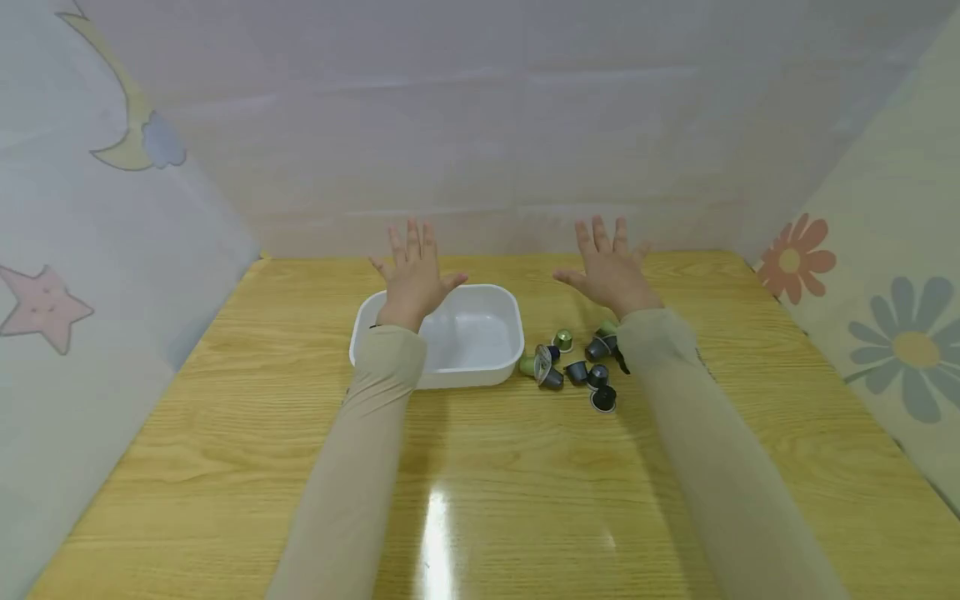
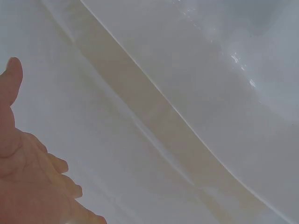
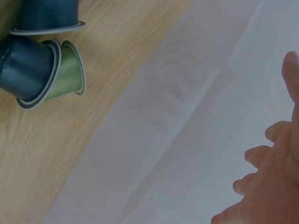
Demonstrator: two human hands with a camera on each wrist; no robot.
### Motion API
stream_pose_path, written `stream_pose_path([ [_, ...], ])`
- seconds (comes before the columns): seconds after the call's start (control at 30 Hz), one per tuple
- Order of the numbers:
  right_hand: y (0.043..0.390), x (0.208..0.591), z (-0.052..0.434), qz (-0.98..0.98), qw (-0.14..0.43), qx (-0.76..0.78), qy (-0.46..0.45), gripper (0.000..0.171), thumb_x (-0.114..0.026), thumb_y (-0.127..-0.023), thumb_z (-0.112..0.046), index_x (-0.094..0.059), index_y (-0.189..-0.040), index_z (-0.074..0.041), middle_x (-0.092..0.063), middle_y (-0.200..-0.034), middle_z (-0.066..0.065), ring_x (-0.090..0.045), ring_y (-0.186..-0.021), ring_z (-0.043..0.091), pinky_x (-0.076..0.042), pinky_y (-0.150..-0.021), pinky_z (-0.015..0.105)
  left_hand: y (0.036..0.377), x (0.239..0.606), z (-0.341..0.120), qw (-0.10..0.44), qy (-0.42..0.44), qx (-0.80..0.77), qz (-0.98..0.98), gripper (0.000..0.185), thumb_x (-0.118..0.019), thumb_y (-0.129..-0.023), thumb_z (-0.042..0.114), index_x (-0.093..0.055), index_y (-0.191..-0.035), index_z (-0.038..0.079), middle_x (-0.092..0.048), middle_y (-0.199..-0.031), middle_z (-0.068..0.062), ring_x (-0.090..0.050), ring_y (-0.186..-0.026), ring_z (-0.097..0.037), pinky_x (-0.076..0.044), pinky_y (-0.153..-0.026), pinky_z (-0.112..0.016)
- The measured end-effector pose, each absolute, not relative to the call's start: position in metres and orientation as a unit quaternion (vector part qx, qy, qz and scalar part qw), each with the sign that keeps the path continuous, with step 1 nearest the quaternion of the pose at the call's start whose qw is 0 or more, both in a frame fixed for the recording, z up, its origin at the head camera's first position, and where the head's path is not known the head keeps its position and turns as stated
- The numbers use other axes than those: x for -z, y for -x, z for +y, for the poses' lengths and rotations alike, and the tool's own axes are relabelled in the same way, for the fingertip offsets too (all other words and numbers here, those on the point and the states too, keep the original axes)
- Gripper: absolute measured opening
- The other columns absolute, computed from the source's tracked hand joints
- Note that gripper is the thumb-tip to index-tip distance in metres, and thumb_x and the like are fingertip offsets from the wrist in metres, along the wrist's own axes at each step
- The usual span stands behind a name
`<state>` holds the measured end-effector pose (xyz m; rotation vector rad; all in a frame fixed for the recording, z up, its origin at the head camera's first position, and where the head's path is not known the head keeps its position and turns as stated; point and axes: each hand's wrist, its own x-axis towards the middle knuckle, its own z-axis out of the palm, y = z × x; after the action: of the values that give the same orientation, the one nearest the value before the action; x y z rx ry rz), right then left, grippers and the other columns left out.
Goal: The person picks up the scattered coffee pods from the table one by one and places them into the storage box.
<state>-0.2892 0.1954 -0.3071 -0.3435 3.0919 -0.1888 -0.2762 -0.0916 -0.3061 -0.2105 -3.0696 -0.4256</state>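
Note:
My left hand (image 1: 412,283) is held over the left part of a white plastic tub (image 1: 472,337), fingers spread and nothing in it. The tub's bare inside shows past the hand, and its wall (image 2: 187,79) fills much of the left wrist view. My right hand (image 1: 613,271) is raised with spread fingers beyond a loose group of coffee capsules. Among these are a green capsule (image 1: 563,339), a black capsule (image 1: 603,398) and a grey capsule (image 1: 577,372). The right wrist view shows dark blue capsules (image 3: 28,67) beside a green capsule (image 3: 67,74). The right sleeve partly hides the group.
The wooden table (image 1: 495,467) reaches back to a pale sheet (image 1: 480,150) hung behind it. Side sheets carry printed shapes, a star (image 1: 47,308) at left and flowers (image 1: 917,350) at right. The capsules lie just right of the tub.

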Motion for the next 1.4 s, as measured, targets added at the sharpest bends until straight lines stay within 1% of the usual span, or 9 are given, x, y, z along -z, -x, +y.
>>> stream_pose_path([
  [0.17,0.288,0.309,0.191,0.992,0.013,0.055,0.112,0.093,-0.037,-0.097,-0.065,0.011,-0.155,-0.01,0.016,-0.157,0.02,0.029,-0.136,0.043,0.005,-0.097,0.081,0.273,0.307,-0.096,0.013,0.065,0.127,-0.99,0.1,-0.047,-0.095,0.061,0.015,-0.154,0.009,0.023,-0.156,-0.014,0.027,-0.14,-0.036,0.005,-0.103,-0.076],
  [0.47,0.287,0.312,0.19,0.991,0.007,0.07,0.118,0.093,-0.038,-0.097,-0.064,0.011,-0.155,-0.012,0.018,-0.158,0.017,0.031,-0.136,0.04,0.005,-0.099,0.079,0.269,0.303,-0.099,0.019,0.06,0.114,-0.991,0.099,-0.047,-0.095,0.061,0.01,-0.155,0.007,0.02,-0.157,-0.015,0.027,-0.14,-0.038,0.003,-0.103,-0.077],
  [0.77,0.288,0.307,0.193,0.991,0.005,0.071,0.116,0.093,-0.041,-0.096,-0.063,0.009,-0.156,-0.011,0.017,-0.158,0.018,0.031,-0.136,0.04,0.007,-0.098,0.079,0.273,0.296,-0.094,0.02,0.055,0.106,-0.993,0.099,-0.047,-0.095,0.061,0.012,-0.154,0.008,0.021,-0.157,-0.015,0.027,-0.139,-0.038,0.002,-0.104,-0.076],
  [0.87,0.286,0.302,0.195,0.991,0.004,0.068,0.118,0.093,-0.041,-0.096,-0.063,0.008,-0.156,-0.011,0.016,-0.158,0.018,0.029,-0.137,0.041,0.007,-0.099,0.079,0.272,0.292,-0.096,0.023,0.063,0.109,-0.992,0.099,-0.049,-0.095,0.059,0.009,-0.155,0.006,0.017,-0.158,-0.017,0.022,-0.141,-0.041,-0.002,-0.104,-0.076],
  [1.0,0.28,0.295,0.2,0.992,0.007,0.056,0.117,0.093,-0.041,-0.096,-0.063,0.008,-0.156,-0.011,0.016,-0.158,0.017,0.025,-0.138,0.043,0.006,-0.099,0.079,0.267,0.28,-0.104,0.02,0.074,0.129,-0.989,0.095,-0.052,-0.097,0.051,0.005,-0.155,0.002,0.009,-0.159,-0.022,0.011,-0.142,-0.046,-0.008,-0.106,-0.074],
  [1.13,0.274,0.289,0.207,0.992,0.013,0.052,0.119,0.091,-0.04,-0.097,-0.062,0.007,-0.156,-0.011,0.015,-0.158,0.018,0.021,-0.139,0.044,0.006,-0.1,0.078,0.259,0.271,-0.116,0.011,0.082,0.162,-0.983,0.091,-0.054,-0.099,0.046,0.002,-0.155,0.001,0.002,-0.158,-0.026,0.004,-0.143,-0.046,-0.01,-0.111,-0.067],
  [1.2,0.271,0.287,0.21,0.991,0.012,0.049,0.124,0.09,-0.039,-0.097,-0.062,0.004,-0.156,-0.01,0.011,-0.159,0.019,0.016,-0.14,0.046,0.004,-0.101,0.078,0.254,0.27,-0.122,0.009,0.09,0.171,-0.981,0.089,-0.053,-0.099,0.044,0.001,-0.154,-0.001,0.0,-0.157,-0.028,0.002,-0.143,-0.045,-0.009,-0.114,-0.061],
  [1.27,0.268,0.286,0.214,0.99,0.009,0.047,0.132,0.088,-0.039,-0.098,-0.062,-0.001,-0.157,-0.008,0.002,-0.159,0.023,0.005,-0.142,0.049,0.0,-0.102,0.077,0.249,0.269,-0.13,0.001,0.096,0.184,-0.978,0.086,-0.053,-0.101,0.04,-0.001,-0.153,-0.004,-0.002,-0.156,-0.03,0.0,-0.144,-0.044,-0.007,-0.116,-0.055],
  [1.4,0.26,0.29,0.22,0.988,-0.001,0.066,0.14,0.079,-0.042,-0.101,-0.053,-0.017,-0.155,-0.002,-0.025,-0.153,0.028,-0.026,-0.137,0.049,-0.019,-0.108,0.067,0.236,0.272,-0.147,-0.023,0.096,0.218,-0.971,0.079,-0.052,-0.103,0.029,-0.002,-0.152,-0.009,-0.004,-0.156,-0.032,-0.004,-0.144,-0.043,-0.01,-0.117,-0.052],
])
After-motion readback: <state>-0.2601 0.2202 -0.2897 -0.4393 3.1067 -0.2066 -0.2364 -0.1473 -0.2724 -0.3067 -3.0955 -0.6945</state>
